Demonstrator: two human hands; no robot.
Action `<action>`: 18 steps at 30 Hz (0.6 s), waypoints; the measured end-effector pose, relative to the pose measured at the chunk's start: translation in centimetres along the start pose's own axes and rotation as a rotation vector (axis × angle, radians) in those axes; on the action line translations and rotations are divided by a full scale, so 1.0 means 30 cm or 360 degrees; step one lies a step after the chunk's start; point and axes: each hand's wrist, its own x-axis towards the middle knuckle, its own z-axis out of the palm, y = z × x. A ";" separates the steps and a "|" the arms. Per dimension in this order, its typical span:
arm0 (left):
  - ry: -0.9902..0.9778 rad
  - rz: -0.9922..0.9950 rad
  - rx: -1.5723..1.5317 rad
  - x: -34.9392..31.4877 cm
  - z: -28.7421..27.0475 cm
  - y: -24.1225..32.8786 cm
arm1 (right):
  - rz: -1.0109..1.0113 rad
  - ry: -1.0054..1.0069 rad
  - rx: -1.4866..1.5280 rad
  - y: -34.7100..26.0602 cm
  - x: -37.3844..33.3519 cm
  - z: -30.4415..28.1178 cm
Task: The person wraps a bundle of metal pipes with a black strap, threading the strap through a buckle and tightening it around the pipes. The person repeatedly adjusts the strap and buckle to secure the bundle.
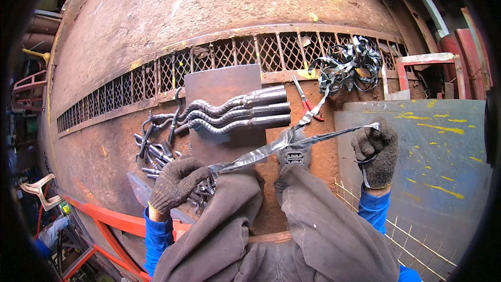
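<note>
A silver-and-black plastic strip (263,151) is stretched above my knees between my two gloved hands. My left hand (178,184), in a dark knitted glove, is closed on one part of it beside my left knee. My right hand (378,151), gloved the same way, is curled in a fist around another part. From the middle, the strip runs up to a tangled heap of the same strip (355,68) at the far right. Scissors with red handles (312,112) lie partly open beside the strip. Several bent, ribbed metal pipes (235,112) rest side by side on a brown metal plate (224,81).
Loose bent metal pieces (162,154) are piled left of the plate, partly behind my left hand. A rusty floor grating (209,57) crosses beyond it. A grey sheet with yellow marks (433,141) lies at right. Red metal framing (115,219) stands at lower left.
</note>
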 end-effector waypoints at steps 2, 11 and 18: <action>-0.0045 -0.0017 0.0026 -0.006 -0.007 -0.010 | -0.0011 -0.0038 0.0006 0.000 0.001 -0.008; -0.0083 0.0034 0.0084 -0.013 0.007 -0.062 | -0.0133 0.0271 0.0072 -0.016 -0.014 0.027; -0.0060 -0.0003 0.0025 -0.025 0.009 -0.094 | -0.0116 0.0038 0.0166 -0.023 0.005 -0.013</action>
